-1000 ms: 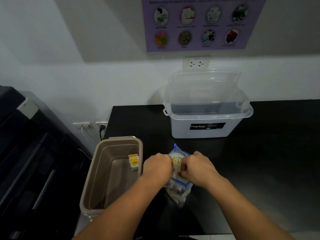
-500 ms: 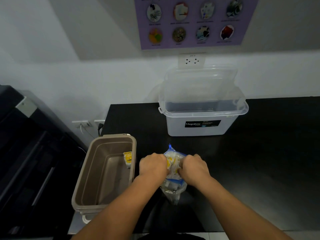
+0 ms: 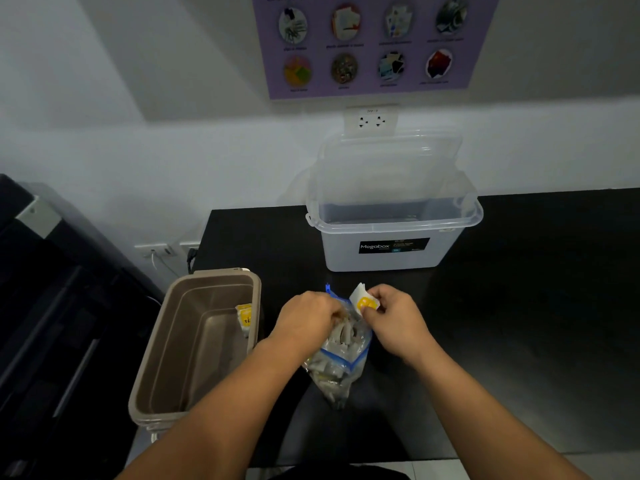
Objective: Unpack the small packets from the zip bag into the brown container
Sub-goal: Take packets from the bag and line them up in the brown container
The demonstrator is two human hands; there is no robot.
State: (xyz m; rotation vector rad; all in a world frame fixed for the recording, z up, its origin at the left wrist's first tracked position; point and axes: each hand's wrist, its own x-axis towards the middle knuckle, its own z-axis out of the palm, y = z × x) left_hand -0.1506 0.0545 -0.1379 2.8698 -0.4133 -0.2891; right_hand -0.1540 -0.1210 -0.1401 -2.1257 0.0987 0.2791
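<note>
Firstly, our black countertop (image 3: 519, 306), bearing everything. Brown rectangular plastic container (image 3: 214, 273): open, near for short transfers, one yellow-labelled packet (image 3: 245, 317) inside. Clear blue-sealed zip bag (image 3: 341, 362): beside it, our left hand (image 3: 304, 318) gripping its mouth, we judge to steady it. Small white-and-yellow packet (image 3: 363, 301): pinched above the bag's mouth by our right hand (image 3: 394, 315).

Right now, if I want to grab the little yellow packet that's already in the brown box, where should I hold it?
Probably pinch its upper edge, coming straight down through the open top. The yellow packet leans against the right inner wall of the brown container, so the walls block the sides and only its upper edge stands free.
</note>
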